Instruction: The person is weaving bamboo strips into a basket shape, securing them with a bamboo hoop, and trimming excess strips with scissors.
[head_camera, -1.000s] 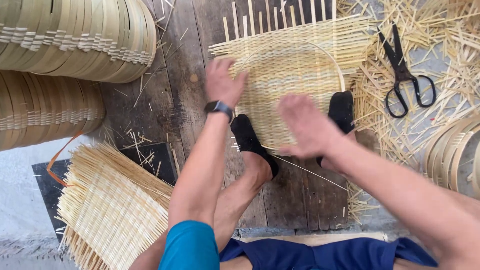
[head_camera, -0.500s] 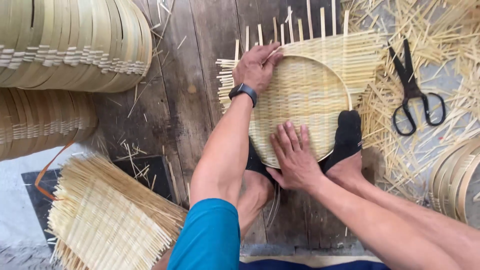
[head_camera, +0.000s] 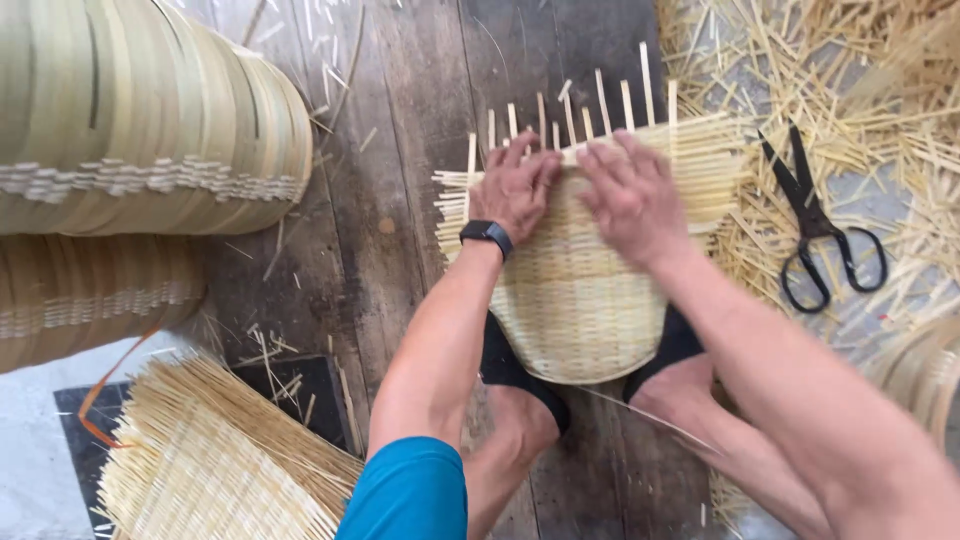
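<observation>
A round woven bamboo piece (head_camera: 580, 300) with a hoop rim lies on the wooden floor, its loose strip ends sticking out at the far side. My left hand (head_camera: 515, 190), with a black watch on the wrist, presses flat on its far left part. Beside it, my right hand (head_camera: 630, 195) presses on the far right part, fingers spread. Both feet in black socks (head_camera: 510, 370) hold the near edge of the piece down.
Black scissors (head_camera: 815, 225) lie on bamboo offcuts (head_camera: 880, 110) at the right. Stacked woven baskets (head_camera: 140, 130) fill the upper left. A flat woven mat (head_camera: 200, 460) lies at the lower left. Another hoop edge (head_camera: 920, 380) shows at the right.
My right hand has moved from the near edge of the woven piece up to its far edge, next to the left hand. The view has shifted closer.
</observation>
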